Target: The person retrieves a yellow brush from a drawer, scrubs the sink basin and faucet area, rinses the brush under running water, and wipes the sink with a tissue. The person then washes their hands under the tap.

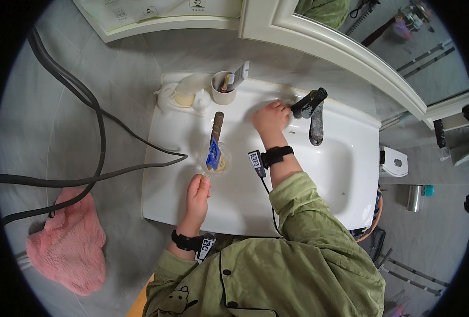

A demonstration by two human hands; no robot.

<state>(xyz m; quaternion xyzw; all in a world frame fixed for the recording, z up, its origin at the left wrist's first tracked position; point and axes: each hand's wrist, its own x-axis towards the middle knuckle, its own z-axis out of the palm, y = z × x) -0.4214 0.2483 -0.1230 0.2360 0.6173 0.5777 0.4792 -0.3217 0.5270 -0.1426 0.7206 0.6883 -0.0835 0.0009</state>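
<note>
My left hand (196, 194) is closed at the near side of a small clear container (225, 159) on the white sink counter. Its fingertips touch or nearly touch the container's edge, and what lies in them is hidden. A brown stick-like handle (218, 122) and a crumpled blue packet (213, 155) lean in the container, with something yellowish below. Reaching to the back ledge, my right hand (272, 117) has its fingers curled down beside the base of the black, worn faucet (309, 110). Whatever may be under those fingers does not show.
A white soap dish (167, 100) with yellowish soap and a cup (223, 97) holding a tube and toothbrush stand at the back left. The basin (343, 169) lies right. Dark hoses (99, 134) and a pink cloth (73, 243) hang left. A mirror cabinet (340, 47) overhangs the back.
</note>
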